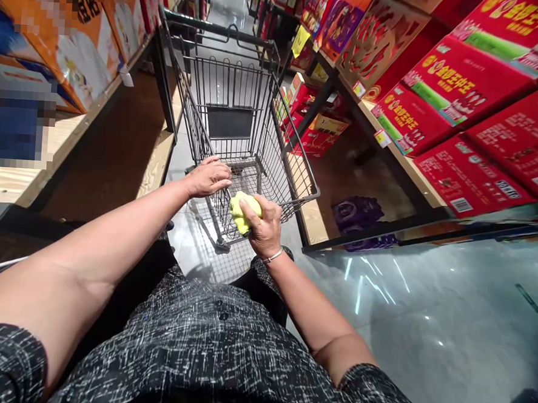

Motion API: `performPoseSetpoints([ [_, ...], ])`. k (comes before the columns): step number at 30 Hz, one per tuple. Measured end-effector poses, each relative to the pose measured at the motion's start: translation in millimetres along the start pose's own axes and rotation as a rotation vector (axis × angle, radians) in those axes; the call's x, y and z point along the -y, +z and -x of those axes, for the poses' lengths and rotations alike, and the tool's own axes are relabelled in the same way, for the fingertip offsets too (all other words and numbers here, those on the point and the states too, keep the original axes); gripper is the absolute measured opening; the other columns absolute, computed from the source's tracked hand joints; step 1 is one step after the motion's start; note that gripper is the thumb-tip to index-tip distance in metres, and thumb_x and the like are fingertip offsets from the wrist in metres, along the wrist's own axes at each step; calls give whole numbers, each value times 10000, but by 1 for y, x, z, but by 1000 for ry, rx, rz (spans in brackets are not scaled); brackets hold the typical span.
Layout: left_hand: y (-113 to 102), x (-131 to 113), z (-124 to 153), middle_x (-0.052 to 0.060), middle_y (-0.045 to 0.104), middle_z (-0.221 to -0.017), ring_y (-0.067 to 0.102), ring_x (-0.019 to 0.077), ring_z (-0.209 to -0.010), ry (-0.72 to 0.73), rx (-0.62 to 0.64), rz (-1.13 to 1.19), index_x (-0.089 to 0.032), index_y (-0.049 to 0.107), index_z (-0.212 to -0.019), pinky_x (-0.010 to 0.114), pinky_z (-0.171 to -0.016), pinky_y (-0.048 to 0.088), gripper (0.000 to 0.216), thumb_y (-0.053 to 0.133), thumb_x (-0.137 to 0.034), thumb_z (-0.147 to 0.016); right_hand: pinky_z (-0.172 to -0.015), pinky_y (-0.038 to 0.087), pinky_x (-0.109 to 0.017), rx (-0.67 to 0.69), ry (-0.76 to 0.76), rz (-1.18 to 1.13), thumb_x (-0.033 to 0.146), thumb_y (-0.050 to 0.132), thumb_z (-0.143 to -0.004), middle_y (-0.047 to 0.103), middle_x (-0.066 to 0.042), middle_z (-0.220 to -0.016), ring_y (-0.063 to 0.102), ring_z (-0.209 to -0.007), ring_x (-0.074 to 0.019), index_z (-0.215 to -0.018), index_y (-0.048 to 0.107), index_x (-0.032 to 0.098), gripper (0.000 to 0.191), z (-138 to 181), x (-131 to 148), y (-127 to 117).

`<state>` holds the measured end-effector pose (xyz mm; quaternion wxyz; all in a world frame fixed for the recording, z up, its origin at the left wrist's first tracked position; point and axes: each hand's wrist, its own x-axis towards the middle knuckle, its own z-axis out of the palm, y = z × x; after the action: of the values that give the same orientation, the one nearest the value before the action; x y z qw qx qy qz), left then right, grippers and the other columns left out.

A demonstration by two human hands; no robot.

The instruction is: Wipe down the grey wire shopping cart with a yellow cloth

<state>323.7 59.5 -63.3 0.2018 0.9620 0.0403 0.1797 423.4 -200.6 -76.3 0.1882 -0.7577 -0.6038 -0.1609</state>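
Note:
A dark wire shopping cart (251,112) stands in the aisle right in front of me, its basket bare. My left hand (209,176) grips the cart's near rail on the left side. My right hand (262,225) is closed on a crumpled yellow cloth (241,212) and presses it against the cart's near end, low on the wire. A thin bracelet circles my right wrist.
Wooden shelves line both sides of the aisle. Red gift boxes (462,85) fill the right shelves, orange boxes (83,26) the left ones. A purple pack (357,213) lies on the lower right shelf. Glossy grey floor (426,320) spreads to the right.

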Motion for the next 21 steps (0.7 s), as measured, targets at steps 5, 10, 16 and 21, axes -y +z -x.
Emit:
performPoseSetpoints([
  [5,-14,21,8,47,735,-1082,540,258,-1298,-37,41,19,-227,701,-948,565,-1238,139,364,408,-443,-951,-1072,419,-522,75,-143,-20,311,629,-949,556,-39,-1359,418,-1255,-287,-1389,537,570,518,-8,8,40],
  [10,-23,43,18,106,699,-1167,385,282,-1439,-10,23,90,-190,674,-947,499,-1228,285,394,378,-447,-982,-1049,429,-513,145,-233,-45,285,564,-989,573,-6,-1338,458,-1215,-258,-1357,544,605,488,-13,31,73],
  [16,-34,66,30,105,614,-1382,245,311,-1528,-120,25,70,-176,639,-909,550,-1240,244,367,370,-406,-1004,-975,476,-446,381,-391,-23,238,528,-1001,572,18,-1411,483,-1212,-228,-1328,607,497,425,3,37,112],
  [21,-40,73,33,78,546,-1488,206,297,-1553,-221,20,62,-174,678,-946,536,-1246,235,318,408,-332,-1006,-927,483,-414,494,-399,45,236,634,-940,618,-5,-1362,519,-1198,-247,-1227,698,416,344,16,30,144],
])
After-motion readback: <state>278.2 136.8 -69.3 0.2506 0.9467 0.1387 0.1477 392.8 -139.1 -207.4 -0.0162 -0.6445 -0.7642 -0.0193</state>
